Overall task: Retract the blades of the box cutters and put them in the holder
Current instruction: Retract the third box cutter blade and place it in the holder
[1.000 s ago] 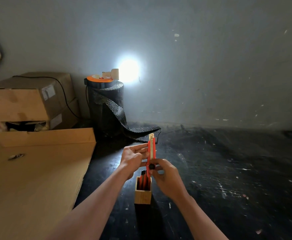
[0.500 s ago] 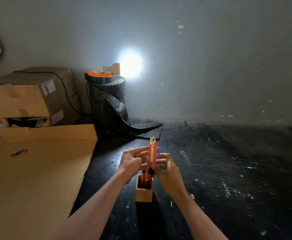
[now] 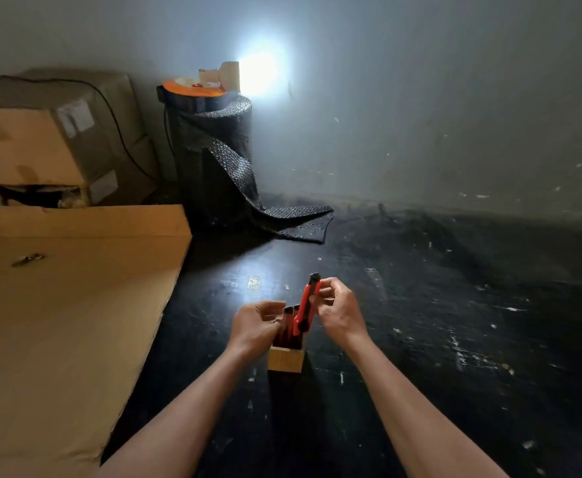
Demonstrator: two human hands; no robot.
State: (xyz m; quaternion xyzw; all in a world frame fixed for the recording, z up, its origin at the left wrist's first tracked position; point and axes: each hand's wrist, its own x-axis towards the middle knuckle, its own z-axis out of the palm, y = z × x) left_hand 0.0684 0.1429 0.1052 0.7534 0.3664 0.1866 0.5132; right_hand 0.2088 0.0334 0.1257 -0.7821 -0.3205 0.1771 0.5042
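A small wooden holder stands on the black floor with other red cutters upright in it. My right hand grips the upper end of a red box cutter, tilted, its lower end just above the holder's right side. No blade shows at its black tip. My left hand rests at the holder's left rim beside the stored cutters, fingers curled; I cannot tell whether it grips them.
Flat cardboard sheets cover the floor at left, with a small metal piece on them. Cardboard boxes stand at the back left. A black bubble-wrap roll topped by an orange tape reel stands against the wall.
The cutter's pale blade no longer sticks out. The cutter has dropped and tilted toward the holder. My left hand let go of it and moved down to the holder's rim.
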